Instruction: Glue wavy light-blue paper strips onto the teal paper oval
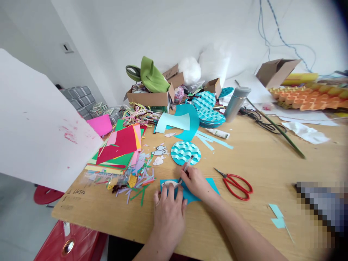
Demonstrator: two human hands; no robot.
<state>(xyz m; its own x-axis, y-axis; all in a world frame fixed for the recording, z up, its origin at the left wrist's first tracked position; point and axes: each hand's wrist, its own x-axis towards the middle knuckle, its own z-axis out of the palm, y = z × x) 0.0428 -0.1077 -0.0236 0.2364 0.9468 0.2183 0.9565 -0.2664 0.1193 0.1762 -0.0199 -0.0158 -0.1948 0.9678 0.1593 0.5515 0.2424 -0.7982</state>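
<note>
My right hand is closed around a pen, its tip down at the tail end of a white paper fish. The fish lies on a piece of blue paper. With fingers stretched out flat, my left hand presses on the lower edge of the fish and the blue paper. Just beyond the hands lies a round disc with a blue wave pattern. Several small paper fish are left of the disc. Red-handled scissors rest to the right of my right hand.
Coloured paper sheets and paper strips cover the left side. At the back stand a cardboard box, stacked wave discs and a grey bottle. A glue bottle and a green stick lie rightward.
</note>
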